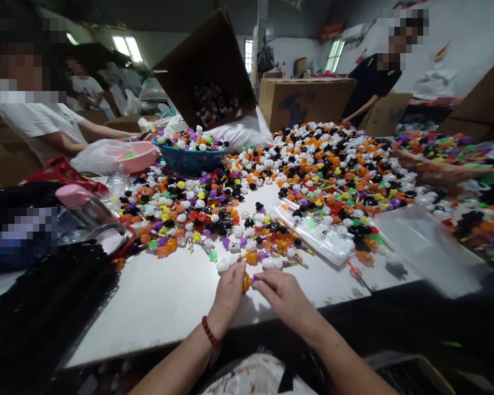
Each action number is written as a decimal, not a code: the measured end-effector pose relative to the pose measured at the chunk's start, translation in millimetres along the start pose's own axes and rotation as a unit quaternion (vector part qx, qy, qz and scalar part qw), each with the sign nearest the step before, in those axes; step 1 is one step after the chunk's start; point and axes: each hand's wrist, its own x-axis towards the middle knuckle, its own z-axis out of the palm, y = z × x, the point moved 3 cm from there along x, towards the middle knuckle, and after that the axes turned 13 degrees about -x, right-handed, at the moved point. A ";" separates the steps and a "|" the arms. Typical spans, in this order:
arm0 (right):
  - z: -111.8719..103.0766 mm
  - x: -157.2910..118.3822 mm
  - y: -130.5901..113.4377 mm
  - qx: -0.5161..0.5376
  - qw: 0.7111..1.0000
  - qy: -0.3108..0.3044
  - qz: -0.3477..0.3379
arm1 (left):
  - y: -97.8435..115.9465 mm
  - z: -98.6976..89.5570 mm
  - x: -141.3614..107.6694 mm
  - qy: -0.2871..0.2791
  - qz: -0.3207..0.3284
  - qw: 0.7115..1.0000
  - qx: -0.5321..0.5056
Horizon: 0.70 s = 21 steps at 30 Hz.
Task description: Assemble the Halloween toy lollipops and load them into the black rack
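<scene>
My left hand (229, 291), with a red bead bracelet on its wrist, is closed around a small orange piece (247, 282) near the table's front edge. From the right, my right hand (286, 296) pinches a small purple piece (255, 279) against the orange one. Just beyond my fingers lie an orange pumpkin-like figure (252, 257) and white figures (272, 261). A large heap of small orange, white, black, purple and green pieces (325, 159) spreads over the white table (160, 312).
A blue basin (191, 160) full of pieces stands behind a tilted cardboard box's lower edge (230, 118). Clear plastic bags (319, 233) lie right of centre. A pink-lidded bottle (76, 196) is at left. People stand at far left (45, 123) and back right (374, 77).
</scene>
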 end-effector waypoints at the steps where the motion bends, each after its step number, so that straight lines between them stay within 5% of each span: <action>1: 2.9 -0.5 -0.5 0.005 1.000 -0.002 0.002 | -3.0 -0.3 -1.3 0.011 0.004 1.000 0.005; 8: 25.1 1.5 8.2 0.047 0.998 -0.050 0.016 | -14.0 -3.5 -0.5 0.002 -0.031 1.000 -0.002; 12: 16.8 5.8 42.5 0.049 0.998 -0.022 0.040 | -2.0 -10.6 3.8 -0.027 -0.003 0.999 0.035; 14: 0.8 11.3 65.1 -0.035 0.996 0.065 0.041 | 3.1 -24.2 8.4 0.017 0.040 0.996 0.079; 17: -23.3 33.2 85.4 -0.230 0.954 0.188 0.028 | 1.4 -51.7 18.7 0.097 0.076 0.981 0.152; 19: -28.4 63.6 84.5 -0.310 0.932 0.189 0.006 | -4.8 -67.5 26.5 0.132 0.082 0.971 0.183; 21: -21.6 105.5 75.9 -0.350 0.929 0.119 -0.015 | -11.7 -77.1 32.9 0.155 0.085 0.966 0.189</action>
